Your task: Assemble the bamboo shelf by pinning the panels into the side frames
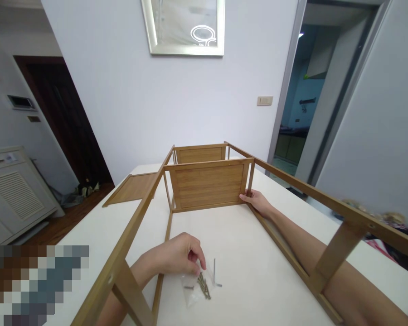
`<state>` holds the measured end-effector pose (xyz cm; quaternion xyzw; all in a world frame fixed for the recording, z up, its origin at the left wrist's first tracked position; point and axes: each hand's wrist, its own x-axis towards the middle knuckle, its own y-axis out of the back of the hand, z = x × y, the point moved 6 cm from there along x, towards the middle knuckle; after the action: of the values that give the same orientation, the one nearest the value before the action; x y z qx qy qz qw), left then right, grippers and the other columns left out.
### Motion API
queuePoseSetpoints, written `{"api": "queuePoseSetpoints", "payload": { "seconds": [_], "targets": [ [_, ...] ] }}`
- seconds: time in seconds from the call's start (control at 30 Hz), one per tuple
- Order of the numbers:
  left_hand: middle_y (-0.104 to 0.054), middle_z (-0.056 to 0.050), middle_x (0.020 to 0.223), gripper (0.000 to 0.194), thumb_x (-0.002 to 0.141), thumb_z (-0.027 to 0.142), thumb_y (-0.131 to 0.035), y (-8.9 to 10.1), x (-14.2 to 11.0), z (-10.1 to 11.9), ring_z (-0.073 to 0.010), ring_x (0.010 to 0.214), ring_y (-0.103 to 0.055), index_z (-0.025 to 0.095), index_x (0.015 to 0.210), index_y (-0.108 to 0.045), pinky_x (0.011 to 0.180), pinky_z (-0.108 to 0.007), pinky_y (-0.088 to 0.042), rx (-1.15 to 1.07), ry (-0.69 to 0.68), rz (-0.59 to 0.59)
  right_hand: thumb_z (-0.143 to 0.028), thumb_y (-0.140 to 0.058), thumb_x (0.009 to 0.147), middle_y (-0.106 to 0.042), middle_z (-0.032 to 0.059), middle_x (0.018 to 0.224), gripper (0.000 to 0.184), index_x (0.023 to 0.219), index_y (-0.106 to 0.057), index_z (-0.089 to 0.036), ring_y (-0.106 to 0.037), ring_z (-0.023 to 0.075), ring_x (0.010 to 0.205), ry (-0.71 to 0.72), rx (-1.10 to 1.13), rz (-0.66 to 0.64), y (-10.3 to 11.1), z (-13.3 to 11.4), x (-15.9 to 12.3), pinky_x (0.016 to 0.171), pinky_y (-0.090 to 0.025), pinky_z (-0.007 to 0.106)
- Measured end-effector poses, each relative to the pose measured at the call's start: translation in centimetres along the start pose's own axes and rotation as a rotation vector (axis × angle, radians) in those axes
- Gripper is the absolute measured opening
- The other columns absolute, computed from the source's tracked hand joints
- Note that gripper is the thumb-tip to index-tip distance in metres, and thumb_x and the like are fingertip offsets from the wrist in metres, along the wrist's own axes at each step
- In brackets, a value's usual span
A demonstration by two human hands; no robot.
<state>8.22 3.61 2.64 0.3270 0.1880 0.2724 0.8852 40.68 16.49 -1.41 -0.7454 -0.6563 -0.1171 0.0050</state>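
My left hand (185, 256) is closed in a loose pinch, its thumb and index fingertips over the upper ends of several screws (202, 286). Whether a screw is between them is hidden. The screws lie on a small clear plastic bag (191, 298) on the white table. Just right of the bag lies an L-shaped hex key (214, 270). My right hand (255, 201) grips the lower right corner of a wooden shelf panel (209, 185), where it meets the frame. This panel stands across a wooden rack frame (141, 210) lying on the table, and my forearms pass between its bars.
A second panel (200, 154) sits across the frame's far end. Another loose wooden panel (131, 188) lies on the white table (88, 246) at left. Behind are a wall with a framed mirror (187, 50) and a doorway at right. A louvred cabinet (17, 190) stands at left.
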Motion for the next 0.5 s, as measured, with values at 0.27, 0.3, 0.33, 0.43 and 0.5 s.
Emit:
{"api": "queuePoseSetpoints", "payload": {
  "seconds": [0.27,0.3,0.33,0.43,0.5],
  "targets": [
    [-0.063,0.001,0.069,0.025,0.061,0.020,-0.072,-0.6,0.6,-1.3,-0.0126,0.062,-0.055,0.024,0.084,-0.080,0.056,-0.022,-0.041,0.041,0.000,-0.020,-0.055,-0.081,0.060,-0.072,0.0028,0.080,0.047,0.084,-0.065,-0.019,-0.065,0.0228,0.079,0.020,-0.016,-0.003,-0.1,-0.5,-0.1,0.075,-0.051,0.036],
    [-0.063,0.002,0.069,0.026,0.060,0.020,-0.072,-0.7,0.6,-1.3,-0.0124,0.062,-0.055,0.024,0.084,-0.080,0.056,-0.021,-0.040,0.042,0.004,-0.021,-0.055,-0.081,0.060,-0.072,0.0028,0.080,0.047,0.084,-0.065,-0.019,-0.065,0.0230,0.079,0.022,-0.017,-0.006,-0.1,-0.5,-0.1,0.075,-0.051,0.036],
    [-0.063,0.002,0.068,0.027,0.059,0.020,-0.073,-0.7,0.7,-1.3,-0.0122,0.062,-0.055,0.023,0.085,-0.080,0.055,-0.021,-0.040,0.044,0.011,-0.020,-0.056,-0.081,0.060,-0.072,0.0027,0.080,0.047,0.084,-0.065,-0.019,-0.065,0.0232,0.080,0.023,-0.017,-0.007,-0.1,-0.5,0.0,0.075,-0.051,0.036],
    [-0.061,0.003,0.067,0.026,0.058,0.020,-0.075,-0.8,0.9,-1.3,-0.0114,0.060,-0.053,0.022,0.084,-0.080,0.054,-0.021,-0.038,0.047,0.035,-0.003,-0.056,-0.081,0.059,-0.072,0.0024,0.079,0.046,0.084,-0.065,-0.020,-0.065,0.0236,0.080,0.027,-0.016,-0.002,-0.1,-0.3,0.1,0.075,-0.051,0.036],
    [-0.060,0.003,0.066,0.026,0.059,0.020,-0.075,-0.8,1.0,-1.3,-0.0111,0.060,-0.052,0.022,0.085,-0.079,0.054,-0.021,-0.037,0.041,0.036,0.013,-0.056,-0.081,0.060,-0.072,0.0023,0.079,0.046,0.084,-0.066,-0.020,-0.065,0.0238,0.080,0.030,-0.017,0.004,0.0,-0.3,0.1,0.075,-0.051,0.037]
  ]
}}
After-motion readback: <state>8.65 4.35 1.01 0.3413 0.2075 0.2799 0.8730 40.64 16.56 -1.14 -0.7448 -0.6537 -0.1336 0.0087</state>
